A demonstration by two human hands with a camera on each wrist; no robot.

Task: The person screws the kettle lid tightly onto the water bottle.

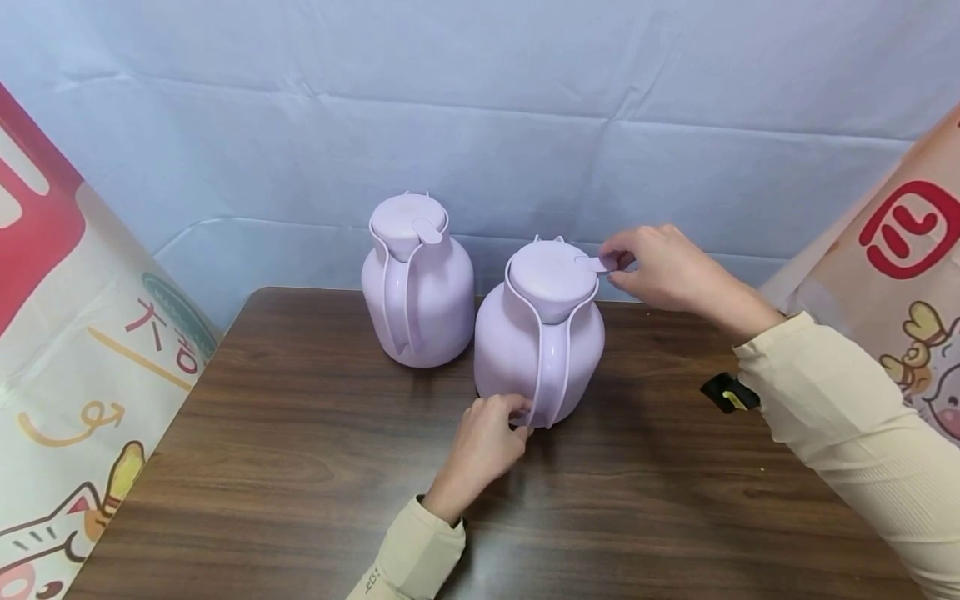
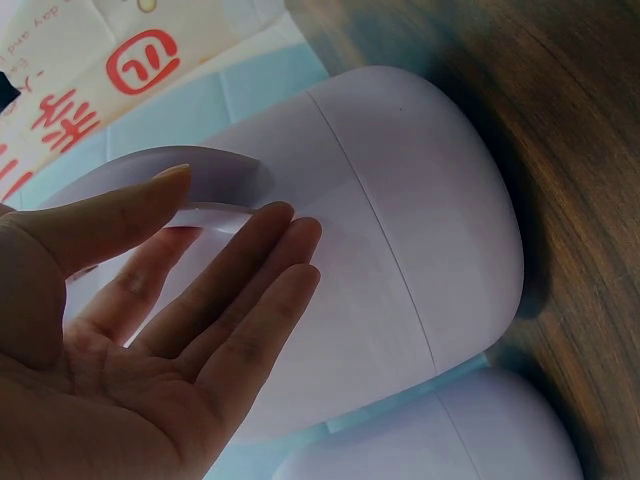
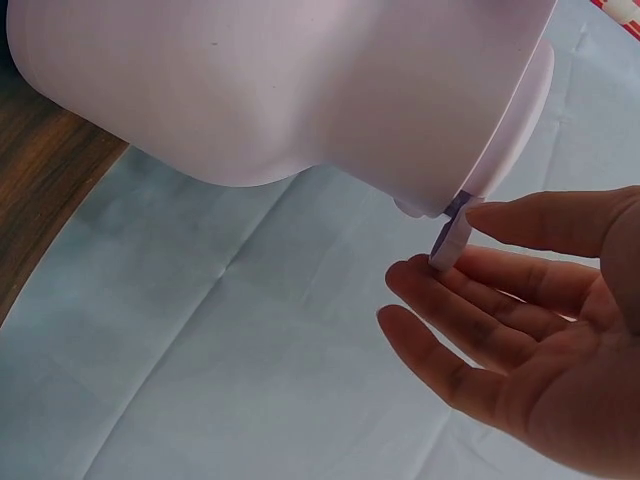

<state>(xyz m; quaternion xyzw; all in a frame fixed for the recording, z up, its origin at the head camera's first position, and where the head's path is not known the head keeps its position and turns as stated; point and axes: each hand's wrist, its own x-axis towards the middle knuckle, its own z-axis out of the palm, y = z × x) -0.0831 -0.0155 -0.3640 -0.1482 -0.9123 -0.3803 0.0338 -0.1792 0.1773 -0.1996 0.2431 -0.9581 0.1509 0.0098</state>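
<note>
Two lilac thermal jugs stand upright on the table. The nearer jug (image 1: 504, 358) has a handle (image 1: 553, 367) facing the head camera and a round lid (image 1: 551, 268). My left hand (image 1: 483, 442) is at the handle's lower end, thumb on one side and index finger on the other; its remaining fingers extend fairly straight beside the jug body (image 2: 400, 200). With thumb and fingertips my right hand (image 1: 663, 262) pinches the lid's lever (image 3: 452, 240), which sticks out past the rim to the right. The other jug (image 1: 446, 300) stands behind and left, its lever pointing forward-right, untouched.
The wooden table (image 1: 300, 467) ends at a pale blue cloth backdrop (image 1: 300, 125) close behind the jugs. A small black item (image 1: 726, 392) with a yellow mark shows beside the right sleeve. Printed sheets (image 1: 90, 333) hang at both sides.
</note>
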